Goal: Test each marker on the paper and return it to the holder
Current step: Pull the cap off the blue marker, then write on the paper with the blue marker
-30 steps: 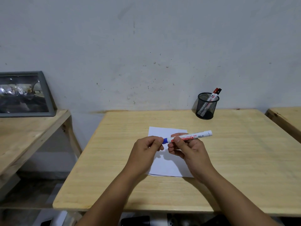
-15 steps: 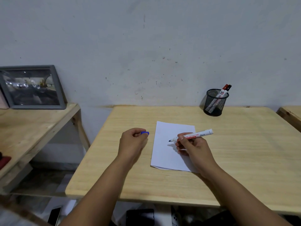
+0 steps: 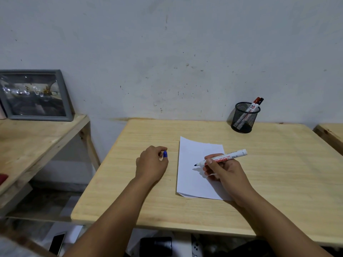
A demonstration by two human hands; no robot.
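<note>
A white sheet of paper lies in the middle of the wooden table. My right hand rests on the paper and grips an uncapped white marker with a blue tip pointing left, just above the sheet. My left hand sits on the table to the left of the paper, fingers closed on the marker's blue cap. A black mesh holder stands at the back right of the table with two markers in it, one red-capped and one black-capped.
A lower wooden bench stands to the left with a grey framed picture leaning on the wall. Another wooden surface begins at the right edge. A phone and dark objects lie on the floor under the table.
My hands pulled the blue cap off the marker. The left hand carried the cap left onto the table. The right hand lowered the marker's tip toward the paper.
</note>
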